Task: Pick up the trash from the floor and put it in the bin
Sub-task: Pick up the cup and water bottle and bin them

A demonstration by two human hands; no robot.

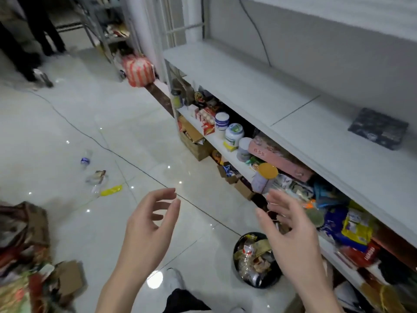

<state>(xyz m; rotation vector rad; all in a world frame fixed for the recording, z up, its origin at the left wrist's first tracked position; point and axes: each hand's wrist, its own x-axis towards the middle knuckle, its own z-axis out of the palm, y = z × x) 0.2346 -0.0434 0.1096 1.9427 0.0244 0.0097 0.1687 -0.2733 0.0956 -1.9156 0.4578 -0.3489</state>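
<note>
Bin (pixel 234 258) partly behind right hand (pixel 291 240)

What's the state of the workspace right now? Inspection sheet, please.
Surface: glossy white tiled floor, glare spots.
Job's things: black bin, nearly full of wrappers, by the shelves; clear bottle, crumpled plastic and yellow wrapper lie on the floor, far left of the bin.
Clutter: heap of cardboard and packaging, lower left.
Hands: left hand and right hand open, holding nothing.
Cables: thin dark cable crosses the floor; a second cable hangs on the wall.
Surroundings: shelves packed with jars and packets under a white counter; a person's legs, top left.
</note>
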